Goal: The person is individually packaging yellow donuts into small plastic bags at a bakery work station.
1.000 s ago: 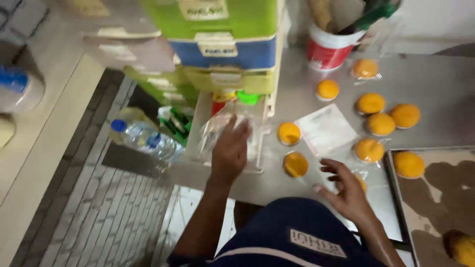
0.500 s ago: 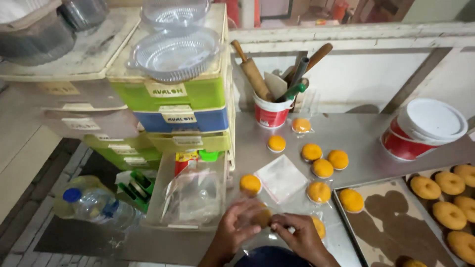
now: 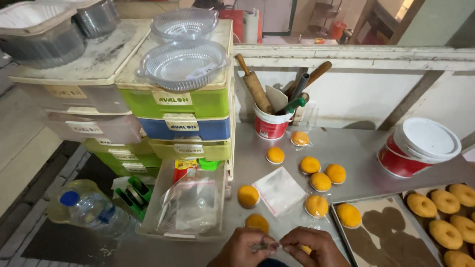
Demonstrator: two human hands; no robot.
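Landmark: the flat bag (image 3: 280,190) on the table (image 3: 356,148). Buns (image 3: 320,181) lie right of it and behind it; one bun (image 3: 248,196) lies just left. The tray (image 3: 383,237) with doughnuts (image 3: 445,233) sits to its right, the bucket (image 3: 419,147) behind that. A cup (image 3: 270,124) of tools stands behind the bag. Drawers (image 3: 183,123) stand to its left, bowls (image 3: 182,63) on top. An open drawer (image 3: 185,207) lies left; the hands (image 3: 277,247) are in front.

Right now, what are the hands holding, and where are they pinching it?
Both the left hand and right hand pinch a small clear plastic bag between their fingertips, by its edge; more cannot be told.
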